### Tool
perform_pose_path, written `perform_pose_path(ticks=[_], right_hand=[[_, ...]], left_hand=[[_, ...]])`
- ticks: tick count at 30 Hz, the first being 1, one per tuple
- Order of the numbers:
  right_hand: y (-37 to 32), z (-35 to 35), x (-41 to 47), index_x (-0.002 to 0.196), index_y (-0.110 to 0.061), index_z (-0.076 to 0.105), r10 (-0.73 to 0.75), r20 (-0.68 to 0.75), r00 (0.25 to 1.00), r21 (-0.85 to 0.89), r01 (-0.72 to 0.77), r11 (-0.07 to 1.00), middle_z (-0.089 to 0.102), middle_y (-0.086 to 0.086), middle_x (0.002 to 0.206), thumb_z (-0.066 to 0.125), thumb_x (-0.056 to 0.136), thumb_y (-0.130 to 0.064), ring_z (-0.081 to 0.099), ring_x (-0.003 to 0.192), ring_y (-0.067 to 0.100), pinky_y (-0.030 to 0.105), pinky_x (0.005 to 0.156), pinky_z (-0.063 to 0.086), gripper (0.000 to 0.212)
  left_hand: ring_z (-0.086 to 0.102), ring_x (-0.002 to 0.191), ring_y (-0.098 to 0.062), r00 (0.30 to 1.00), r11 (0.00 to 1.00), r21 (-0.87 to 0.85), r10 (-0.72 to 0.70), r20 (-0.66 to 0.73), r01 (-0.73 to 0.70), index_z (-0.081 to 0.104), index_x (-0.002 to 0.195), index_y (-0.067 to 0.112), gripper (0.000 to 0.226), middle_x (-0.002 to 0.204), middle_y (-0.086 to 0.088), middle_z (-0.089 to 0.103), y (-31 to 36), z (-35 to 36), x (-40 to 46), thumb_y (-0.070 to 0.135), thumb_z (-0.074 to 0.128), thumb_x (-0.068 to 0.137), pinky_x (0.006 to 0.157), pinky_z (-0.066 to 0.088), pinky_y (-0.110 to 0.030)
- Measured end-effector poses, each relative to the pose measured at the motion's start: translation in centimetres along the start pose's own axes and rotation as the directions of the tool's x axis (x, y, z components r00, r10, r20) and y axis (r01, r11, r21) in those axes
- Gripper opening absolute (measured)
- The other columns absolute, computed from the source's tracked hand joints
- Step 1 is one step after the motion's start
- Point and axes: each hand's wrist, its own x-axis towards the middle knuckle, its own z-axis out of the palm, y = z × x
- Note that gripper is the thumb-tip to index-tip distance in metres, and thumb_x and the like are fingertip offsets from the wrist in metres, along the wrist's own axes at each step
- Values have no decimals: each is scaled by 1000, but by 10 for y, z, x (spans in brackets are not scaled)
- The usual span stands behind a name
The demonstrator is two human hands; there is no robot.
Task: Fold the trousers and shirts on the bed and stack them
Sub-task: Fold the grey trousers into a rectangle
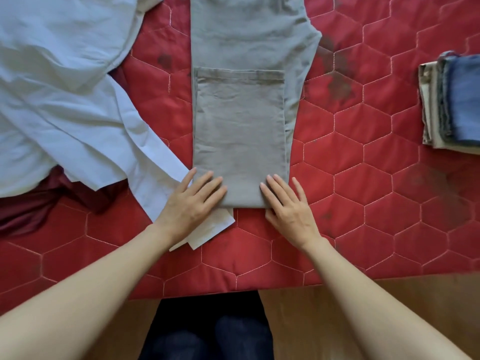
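Grey trousers [240,120] lie lengthwise in the middle of the red quilted bed [363,165], their legs folded back so the hem lies across the upper part. My left hand [193,201] presses flat on the near left corner of the fold. My right hand [287,203] presses flat on the near right corner. A light blue shirt [59,100] is spread loosely at the left, one sleeve reaching down beside my left hand. A stack of folded clothes [452,100], blue denim on top, sits at the right edge.
A dark maroon garment [33,203] lies bunched under the blue shirt at the left. A pale scrap of cloth [207,229] pokes out below my left hand. The bed's near edge runs across the bottom, with wooden floor [324,320] and my legs below.
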Motion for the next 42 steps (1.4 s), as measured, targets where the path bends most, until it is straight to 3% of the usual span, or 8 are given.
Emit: perform_pose_path(ticks=[5, 8, 11, 16, 23, 31, 34, 42], right_hand=[[2, -14, 9, 99, -5, 72, 185, -145, 972, 153, -163, 975, 71, 9, 105, 79, 65, 4, 68, 101, 28, 47, 96, 49, 35], [2, -37, 17, 90, -5, 73, 339, -154, 928, 314, -279, 907, 72, 8, 93, 76, 65, 5, 69, 89, 29, 36, 82, 53, 27], [3, -71, 27, 89, -7, 73, 390, -161, 907, 376, -309, 874, 73, 6, 90, 74, 68, 1, 68, 86, 28, 32, 77, 49, 23], [-3, -153, 46, 90, -6, 73, 408, -218, 886, 451, -280, 847, 72, 3, 88, 74, 78, -2, 66, 83, 25, 40, 72, 53, 13], [-19, -278, 42, 91, -3, 70, 305, -283, 909, 515, -124, 848, 69, 0, 87, 75, 80, -7, 63, 80, 19, 36, 71, 52, 13], [-35, -340, -13, 90, -5, 70, 222, -185, 957, 577, -77, 813, 67, -4, 85, 74, 83, -14, 62, 78, 16, 35, 68, 51, 12], [-35, -335, -24, 88, -5, 70, 231, -100, 968, 619, -121, 776, 66, -3, 82, 74, 81, -11, 62, 76, 17, 38, 66, 51, 10], [6, -287, 28, 92, -10, 70, 351, 21, 936, 727, -256, 638, 70, -6, 86, 75, 79, -1, 67, 81, 13, 36, 72, 54, 17]], left_hand=[[69, 92, -32, 988, 978, -191, -111, -109, 89, 71, 98, -1, 19, 100, -14, 70, -4, -17, 9, -10, 60, 85, 86, 55, -48], [69, 79, -31, 975, 923, -344, -208, -76, 170, 71, 94, -3, 11, 91, -13, 71, -5, -41, 14, -2, 64, 86, 68, 57, -39], [69, 76, -27, 951, 865, -438, -303, -68, 244, 71, 96, 0, 16, 87, -9, 72, -9, -70, 22, 11, 63, 89, 65, 56, -35], [59, 81, -10, 922, 814, -528, -362, -138, 240, 69, 99, 3, 17, 89, -4, 70, -16, -142, 44, -1, 71, 83, 73, 45, -16], [53, 74, -5, 929, 803, -572, -322, -181, 167, 69, 96, 3, 12, 84, -1, 67, -11, -265, 53, 7, 69, 84, 70, 44, -13], [55, 69, 0, 964, 730, -666, -259, -61, 154, 71, 93, 11, 16, 77, 13, 64, 20, -336, 26, 25, 67, 86, 64, 42, -12], [52, 71, 12, 969, 710, -681, -248, -5, 178, 71, 92, 10, 15, 78, 20, 59, 30, -328, 20, 23, 72, 83, 66, 37, -4], [63, 80, 1, 919, 621, -719, -390, 62, 312, 73, 97, 13, 18, 87, 15, 69, 3, -278, 63, 19, 70, 80, 71, 45, -9]])
